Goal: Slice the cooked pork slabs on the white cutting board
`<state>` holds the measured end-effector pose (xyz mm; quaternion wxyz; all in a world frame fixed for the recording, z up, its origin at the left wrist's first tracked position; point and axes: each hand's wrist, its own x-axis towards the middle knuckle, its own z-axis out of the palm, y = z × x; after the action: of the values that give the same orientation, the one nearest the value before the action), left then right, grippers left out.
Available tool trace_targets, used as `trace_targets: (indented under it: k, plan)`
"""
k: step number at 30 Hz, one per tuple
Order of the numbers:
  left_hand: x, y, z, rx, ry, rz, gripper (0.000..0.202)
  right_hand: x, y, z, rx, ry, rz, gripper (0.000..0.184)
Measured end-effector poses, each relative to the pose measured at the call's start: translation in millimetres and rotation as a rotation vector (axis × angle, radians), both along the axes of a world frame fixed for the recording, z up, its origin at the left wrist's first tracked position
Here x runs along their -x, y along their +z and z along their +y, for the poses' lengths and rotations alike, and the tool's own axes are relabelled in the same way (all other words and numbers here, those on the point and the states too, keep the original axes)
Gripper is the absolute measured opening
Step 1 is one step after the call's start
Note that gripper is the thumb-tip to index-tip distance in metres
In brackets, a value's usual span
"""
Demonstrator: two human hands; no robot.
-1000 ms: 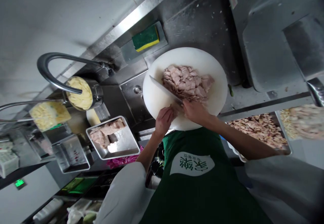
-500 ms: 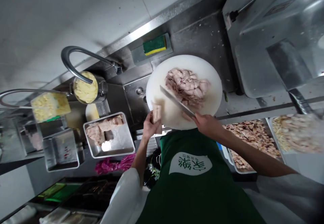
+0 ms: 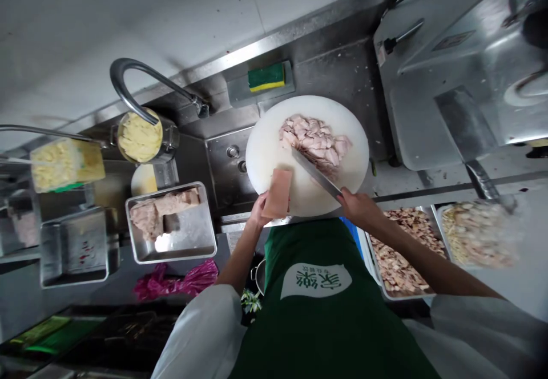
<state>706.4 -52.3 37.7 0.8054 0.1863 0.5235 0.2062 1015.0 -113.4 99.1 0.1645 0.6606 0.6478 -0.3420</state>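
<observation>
Looking down, we see first the steel counter (image 3: 342, 62) and the big steel machine (image 3: 428, 111) which stands on its right part. Below is our green apron (image 3: 325, 333) with a white label. On the counter in front of us lies the round white cutting board (image 3: 266, 150).

To the left of the board, a steel tray (image 3: 194, 233) holds some large pieces of pale meat. To the right of us, another tray (image 3: 370, 256) is full of small chopped meat. A pot of yellow food (image 3: 139, 136) stands under the curved faucet (image 3: 137, 79), well apart from the board.

On the far half of the board lies a pile of sliced meat (image 3: 314, 139). Our left hand (image 3: 258, 212) is closed around a block of meat (image 3: 277, 192) and holds it at the near left edge of the board; whether the block rests on the board we cannot tell. Our right hand (image 3: 358, 209) grips firmly the handle of the knife (image 3: 317, 173). The blade points away from us and to the left, and its tip is at the near side of the pile, just beside the block.

A green and yellow sponge (image 3: 266, 76) lies behind the board, near the wall.
</observation>
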Motion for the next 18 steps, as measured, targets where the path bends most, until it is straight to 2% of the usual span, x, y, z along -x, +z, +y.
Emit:
trace_targets:
  k: [2,4,5,7,10,13,16,18]
  plan:
    - [3.6,0.0,-0.2,-0.002,-0.032,-0.017,0.065,10.1,4.2,-5.3,-0.007,0.02,0.02,0.033]
    - [12.6,10.9,5.0,-0.07,-0.121,0.019,0.065,20.5,4.6,-10.4,-0.023,0.028,0.047,0.033]
    - [16.6,19.0,9.6,-0.13,-0.205,0.047,0.066,25.5,3.4,-12.1,-0.027,0.028,0.058,0.034]
    - [19.2,35.4,20.0,-0.334,-0.447,0.153,0.066,34.8,-1.1,-13.0,-0.026,0.028,0.07,0.035]
    - [7.7,47.7,27.9,-0.794,-0.772,0.582,0.07,44.5,-8.8,-8.2,-0.025,0.011,0.053,0.037]
    - [-9.2,39.1,20.4,-1.112,-0.896,1.041,0.077,42.9,-12.5,1.1,-0.039,-0.043,0.019,0.04]
    - [-12.7,23.4,7.8,-1.256,-0.913,1.176,0.079,33.1,-11.1,9.3,-0.071,-0.114,-0.038,0.042]
    - [-5.2,15.9,1.9,-1.269,-0.879,1.19,0.078,31.3,-7.9,10.7,-0.087,-0.137,-0.084,0.043]
